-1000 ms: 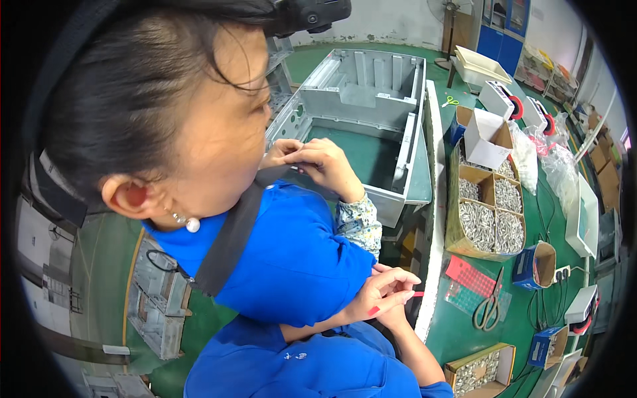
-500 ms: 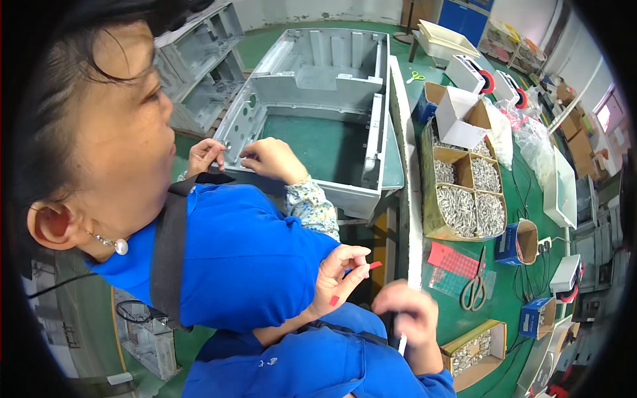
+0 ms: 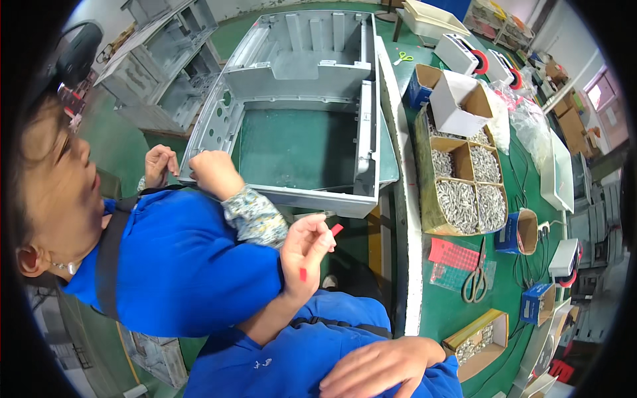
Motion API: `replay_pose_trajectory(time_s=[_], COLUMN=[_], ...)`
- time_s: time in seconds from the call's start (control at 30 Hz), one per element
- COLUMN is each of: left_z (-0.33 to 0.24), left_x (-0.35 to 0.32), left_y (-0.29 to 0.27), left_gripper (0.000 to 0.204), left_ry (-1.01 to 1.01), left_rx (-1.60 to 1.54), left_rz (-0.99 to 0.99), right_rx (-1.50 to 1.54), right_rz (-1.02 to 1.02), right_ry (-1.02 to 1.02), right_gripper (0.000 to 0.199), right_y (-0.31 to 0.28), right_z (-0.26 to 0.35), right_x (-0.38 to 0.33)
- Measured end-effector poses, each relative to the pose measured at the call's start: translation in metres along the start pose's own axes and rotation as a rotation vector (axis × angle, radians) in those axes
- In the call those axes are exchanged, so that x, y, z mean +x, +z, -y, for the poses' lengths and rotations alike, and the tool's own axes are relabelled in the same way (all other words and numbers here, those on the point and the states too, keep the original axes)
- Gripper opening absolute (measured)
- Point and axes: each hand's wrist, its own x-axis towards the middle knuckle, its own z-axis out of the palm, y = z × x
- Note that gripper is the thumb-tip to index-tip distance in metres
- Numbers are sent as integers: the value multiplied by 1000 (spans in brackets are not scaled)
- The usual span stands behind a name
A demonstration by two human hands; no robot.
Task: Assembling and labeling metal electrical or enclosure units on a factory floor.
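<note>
Between the thumb and fingers of my left hand (image 3: 306,249) is a small red sticker (image 3: 337,229). A second red sticker (image 3: 303,274) clings to the base of that hand. My right hand (image 3: 385,363) lies flat over the front of my blue clothes, fingers stretched out and holding nothing. Beyond my left hand stands a large grey metal housing (image 3: 292,196), open-topped, with round holes in its left wall. A co-worker in blue leans over its near left corner, one hand (image 3: 215,174) at the rim and the other hand (image 3: 159,164) just left of it.
Right of me, a green-topped bench (image 3: 438,325) holds a divided box of metal fasteners (image 3: 458,229), a red sticker sheet (image 3: 454,257), scissors (image 3: 474,285) and a small carton of metal parts (image 3: 491,361). Green-handled scissors (image 3: 403,58) lie farther back. Grey metal frames (image 3: 166,66) stand far left.
My right hand has come down from beside the bench edge onto my clothes and flattened. My left hand has risen leftward with the sticker. The co-worker has shifted left, both hands too.
</note>
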Motion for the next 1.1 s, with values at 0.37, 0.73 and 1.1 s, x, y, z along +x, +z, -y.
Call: replay_pose_trajectory(time_s=[0.37,0.73,1.1], left_z=[18,45,37], left_x=[72,115,173], left_y=[14,43,31], left_gripper=[25,26,24], left_ry=[-137,-342,-224], left_rx=[-110,-7,356], left_rz=[-21,26,203], right_rx=[-322,-251,-126], right_rz=[-1216,-1232,-1274], right_ry=[395,470,521], right_gripper=[13,5,7], right_y=[-135,-202,-232], right_z=[-54,-47,-37], right_x=[-36,-36,-35])
